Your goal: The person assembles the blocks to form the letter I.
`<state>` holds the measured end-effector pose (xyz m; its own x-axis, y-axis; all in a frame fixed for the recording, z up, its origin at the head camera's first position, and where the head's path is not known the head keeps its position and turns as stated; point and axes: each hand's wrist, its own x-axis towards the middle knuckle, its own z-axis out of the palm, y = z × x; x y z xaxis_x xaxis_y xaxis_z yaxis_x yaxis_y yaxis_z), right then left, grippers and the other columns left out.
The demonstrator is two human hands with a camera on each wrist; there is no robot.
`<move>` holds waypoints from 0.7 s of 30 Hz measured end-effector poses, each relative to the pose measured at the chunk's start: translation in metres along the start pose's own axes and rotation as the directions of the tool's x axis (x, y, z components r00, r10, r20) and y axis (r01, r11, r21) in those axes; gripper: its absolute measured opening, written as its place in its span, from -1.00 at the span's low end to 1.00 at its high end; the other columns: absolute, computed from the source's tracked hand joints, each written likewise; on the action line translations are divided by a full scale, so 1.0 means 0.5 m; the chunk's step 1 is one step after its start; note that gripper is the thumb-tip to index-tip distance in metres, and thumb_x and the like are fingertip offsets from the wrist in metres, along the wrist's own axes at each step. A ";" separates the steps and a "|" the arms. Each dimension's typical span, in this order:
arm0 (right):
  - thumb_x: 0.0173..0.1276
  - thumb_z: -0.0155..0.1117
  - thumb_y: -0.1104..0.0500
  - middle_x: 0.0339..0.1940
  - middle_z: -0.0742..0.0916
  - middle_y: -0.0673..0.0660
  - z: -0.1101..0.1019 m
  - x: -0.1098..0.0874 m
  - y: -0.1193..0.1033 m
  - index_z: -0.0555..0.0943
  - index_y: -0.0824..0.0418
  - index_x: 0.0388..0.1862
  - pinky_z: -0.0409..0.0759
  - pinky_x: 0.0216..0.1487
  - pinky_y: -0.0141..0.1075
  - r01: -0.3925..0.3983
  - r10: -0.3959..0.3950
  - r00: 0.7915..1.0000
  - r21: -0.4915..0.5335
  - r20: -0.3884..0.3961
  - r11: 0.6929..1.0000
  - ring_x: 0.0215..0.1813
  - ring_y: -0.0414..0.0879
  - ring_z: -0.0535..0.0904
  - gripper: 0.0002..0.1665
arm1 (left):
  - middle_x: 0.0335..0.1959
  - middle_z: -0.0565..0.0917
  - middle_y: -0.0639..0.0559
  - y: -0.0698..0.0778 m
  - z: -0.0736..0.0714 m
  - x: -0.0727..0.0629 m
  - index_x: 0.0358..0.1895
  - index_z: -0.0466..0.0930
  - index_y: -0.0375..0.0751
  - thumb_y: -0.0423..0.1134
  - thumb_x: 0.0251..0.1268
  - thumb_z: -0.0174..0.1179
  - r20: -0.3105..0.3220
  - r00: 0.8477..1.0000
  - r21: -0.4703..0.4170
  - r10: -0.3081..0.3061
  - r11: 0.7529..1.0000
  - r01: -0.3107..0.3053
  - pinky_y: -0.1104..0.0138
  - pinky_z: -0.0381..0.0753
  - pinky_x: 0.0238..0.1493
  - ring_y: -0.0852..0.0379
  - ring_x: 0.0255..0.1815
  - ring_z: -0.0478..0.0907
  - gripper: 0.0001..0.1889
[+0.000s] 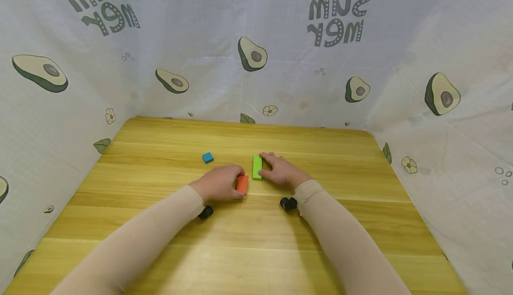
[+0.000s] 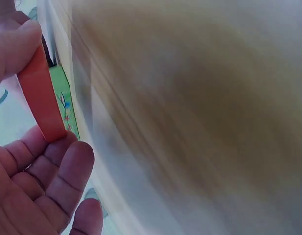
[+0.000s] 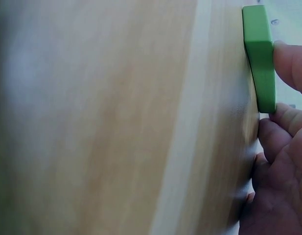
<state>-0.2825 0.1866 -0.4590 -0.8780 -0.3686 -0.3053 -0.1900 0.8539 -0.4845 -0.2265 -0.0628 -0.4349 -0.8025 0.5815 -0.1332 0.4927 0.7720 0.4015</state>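
Note:
My left hand [image 1: 218,183] pinches an orange-red rectangular block [image 1: 242,184] by its two ends, between thumb and fingers. In the left wrist view the red block [image 2: 42,100] stands out, with the thumb at its upper end and fingertips at the lower. Just right of it, a bright green block [image 1: 257,168] lies lengthwise on the table. My right hand [image 1: 282,171] is beside the green block, thumb and forefinger at its right side and far end. Part of a printed picture shows on the green block [image 2: 66,100] from the left wrist.
A small blue block [image 1: 207,157] lies farther back, left of the hands. The wooden table [image 1: 248,246] reaches a white cloth [image 1: 208,94] printed with avocados, hanging behind and at both sides. Black wrist devices [image 1: 288,204] sit under the forearms.

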 end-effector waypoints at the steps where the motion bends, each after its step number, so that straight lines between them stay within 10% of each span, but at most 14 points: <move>1: 0.61 0.14 -0.23 0.77 0.06 0.32 0.000 0.000 0.000 0.07 -0.06 0.77 -0.08 0.71 0.27 0.001 -0.001 1.000 0.001 -0.001 1.000 0.74 0.44 -0.14 -0.10 | 0.09 0.68 0.00 0.004 0.002 0.003 0.32 0.53 -0.20 0.11 0.26 0.48 -0.002 1.000 0.001 0.005 1.000 -0.005 0.23 0.62 0.11 0.12 -0.10 0.56 -0.32; 21: 0.60 0.14 -0.24 0.78 0.03 0.30 0.003 -0.001 -0.002 0.08 -0.11 0.77 -0.06 0.69 0.33 -0.018 0.018 1.000 0.015 0.000 1.000 0.73 0.49 -0.15 -0.11 | 0.14 0.64 0.00 0.043 0.034 0.023 0.29 0.57 -0.14 0.19 0.22 0.51 0.011 1.000 0.058 0.000 0.998 -0.001 0.10 0.60 0.09 0.12 -0.07 0.57 -0.30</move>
<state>-0.2813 0.1855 -0.4597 -0.8813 -0.3533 -0.3139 -0.1677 0.8547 -0.4913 -0.2193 -0.0350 -0.4432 -0.7986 0.5846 -0.1432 0.5122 0.7850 0.3484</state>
